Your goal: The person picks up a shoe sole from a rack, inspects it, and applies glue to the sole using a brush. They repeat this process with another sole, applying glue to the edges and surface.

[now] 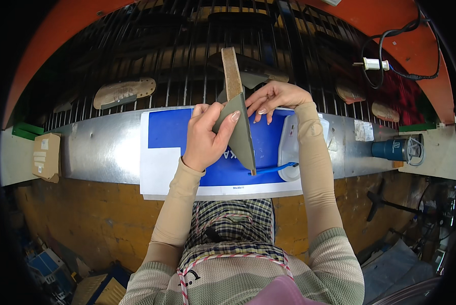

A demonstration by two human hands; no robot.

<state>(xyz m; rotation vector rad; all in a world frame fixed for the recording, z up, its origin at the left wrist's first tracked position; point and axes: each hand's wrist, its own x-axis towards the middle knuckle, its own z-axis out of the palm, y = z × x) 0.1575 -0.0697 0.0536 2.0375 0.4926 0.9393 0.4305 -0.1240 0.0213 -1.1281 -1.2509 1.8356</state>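
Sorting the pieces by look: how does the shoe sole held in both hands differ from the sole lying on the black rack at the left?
The held sole is grey-green and edge-on to the camera; the rack sole is pale tan and lies flat, its broad face showing. The held sole is pinched by the left hand and right hand; nothing touches the rack sole. The held sole hangs above the blue sheet; the other rests on the black rack. Both have a shoe-sole outline.

Matt grey-green sole piece (240, 133) like stiff board with a rough pale raw edge, pinched over a glossy blue-and-white printed sheet (172, 142) on a brushed, dull-shining metal ledge (101, 152), with black metal bars of a rack (177, 56), a brown cardboard box (47, 156), smooth white plastic tub (290, 147).
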